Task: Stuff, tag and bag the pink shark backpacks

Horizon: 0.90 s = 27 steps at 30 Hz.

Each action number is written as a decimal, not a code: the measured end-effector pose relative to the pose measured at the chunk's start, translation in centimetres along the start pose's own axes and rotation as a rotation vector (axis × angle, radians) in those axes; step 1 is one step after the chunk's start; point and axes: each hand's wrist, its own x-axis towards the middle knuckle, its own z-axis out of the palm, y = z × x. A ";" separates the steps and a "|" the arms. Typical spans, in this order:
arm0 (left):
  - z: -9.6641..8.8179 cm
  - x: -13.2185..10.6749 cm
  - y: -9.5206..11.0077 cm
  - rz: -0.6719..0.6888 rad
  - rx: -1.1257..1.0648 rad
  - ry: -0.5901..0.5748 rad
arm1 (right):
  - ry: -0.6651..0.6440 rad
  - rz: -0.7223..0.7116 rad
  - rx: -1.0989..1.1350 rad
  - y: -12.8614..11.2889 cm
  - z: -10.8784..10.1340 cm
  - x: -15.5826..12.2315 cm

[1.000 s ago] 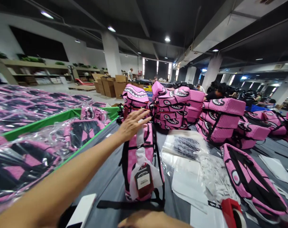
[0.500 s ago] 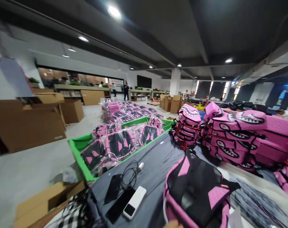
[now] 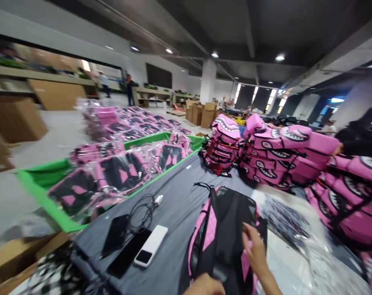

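Observation:
A pink and black backpack (image 3: pixel 230 229) lies in front of me on the grey-covered table (image 3: pixel 176 196), its black strap side facing up. At its near left corner is my left hand (image 3: pixel 206 285); only the back of it shows at the frame's bottom, and its fingers are hidden. Over the right strap and edge reaches my right hand (image 3: pixel 255 248), fingers stretched out and apart against the bag. To the right of the bag lies a pile of clear plastic bags (image 3: pixel 287 221).
Stacked pink shark-mouth backpacks (image 3: pixel 271 153) line the table's far side. Left of me are a white device (image 3: pixel 152 246), dark phones (image 3: pixel 115 233) and a coiled cable (image 3: pixel 143 213). Beyond the table edge, a green-rimmed bin (image 3: pixel 50 205) holds plastic-wrapped backpacks.
My view has turned to the right. The backpack now lies flatter on the table, and my right hand has come into view over its right side.

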 end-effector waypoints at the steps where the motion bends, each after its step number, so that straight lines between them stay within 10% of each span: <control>1: -0.7 0.7 -0.3 -0.043 -0.061 0.011 | -0.037 0.080 0.023 -0.3 0.9 0.1; 6: -8.7 7.0 -2.9 -0.246 -0.159 0.320 | -0.243 0.471 0.114 -3.5 8.8 3.3; 11: -15.8 14.8 -5.6 -0.527 -0.268 0.489 | -0.383 0.143 -0.133 -6.1 14.3 0.0; 16: -16.3 19.5 -8.9 -0.816 -0.455 0.432 | -0.580 -0.020 -0.391 -5.8 16.1 -3.7; 20: -15.0 20.6 -10.7 -0.846 -0.493 0.508 | -0.691 -0.203 -0.351 -3.8 14.2 3.2; 23: -14.5 21.7 -11.8 -0.731 -0.465 0.625 | -0.481 -0.216 -0.459 -2.6 13.1 11.9; 27: -14.4 24.1 -13.9 -0.632 -0.374 0.691 | -0.504 -0.196 -0.642 -1.9 15.0 19.8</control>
